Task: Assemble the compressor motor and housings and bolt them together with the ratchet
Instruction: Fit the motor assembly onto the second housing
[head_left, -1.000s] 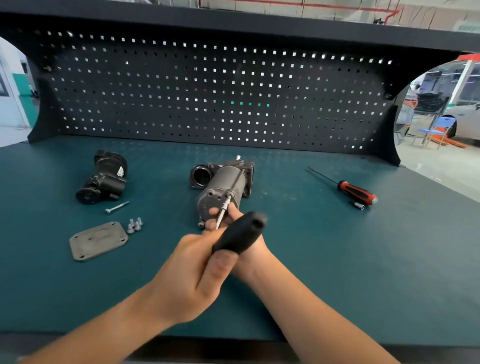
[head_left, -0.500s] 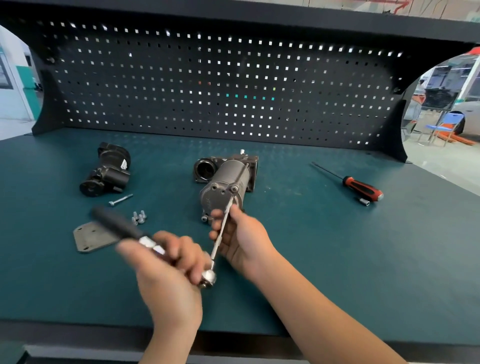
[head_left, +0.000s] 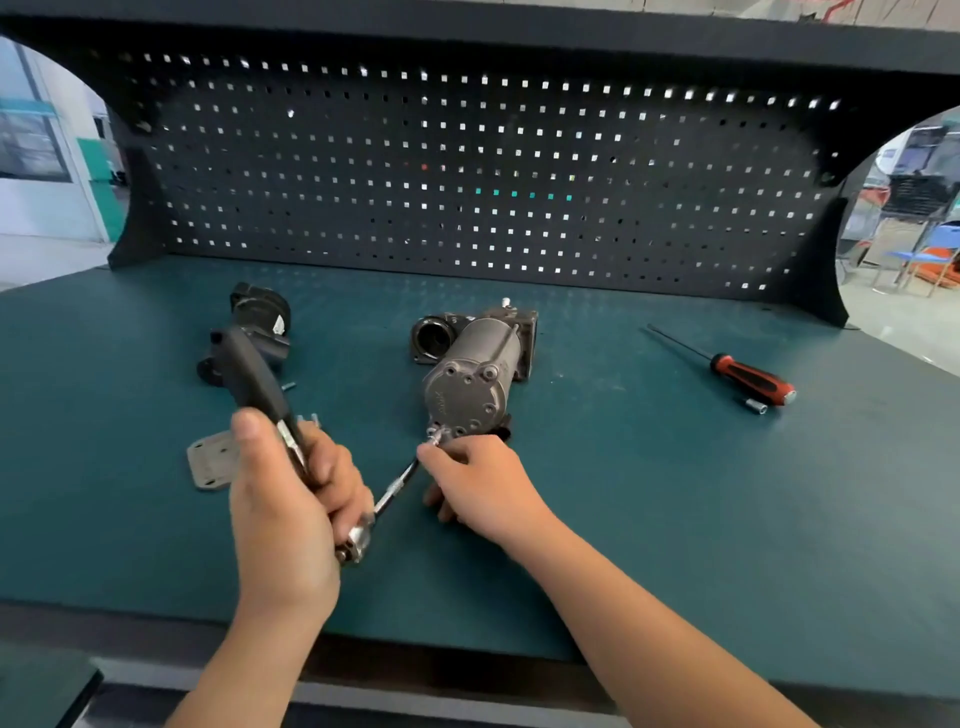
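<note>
One ratchet (head_left: 254, 379) moved to lower bolt (head_left: 434, 434).

A grey metal cylindrical compressor motor (head_left: 470, 387) lies on its side on the green tabletop (head_left: 675, 493), round end cap facing the viewer, far end seated in a dark cast housing (head_left: 527, 338). A black-handled chrome ratchet (head_left: 249, 374), handle tilted up and left, reaches by its extension bar to the cap's lower-left edge. A second black housing (head_left: 260, 317) lies well left.

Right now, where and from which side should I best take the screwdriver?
Grip the screwdriver by its thick red-and-black handle, coming from above: it lies flat on the bench, and its thin shaft points back-left.
</note>
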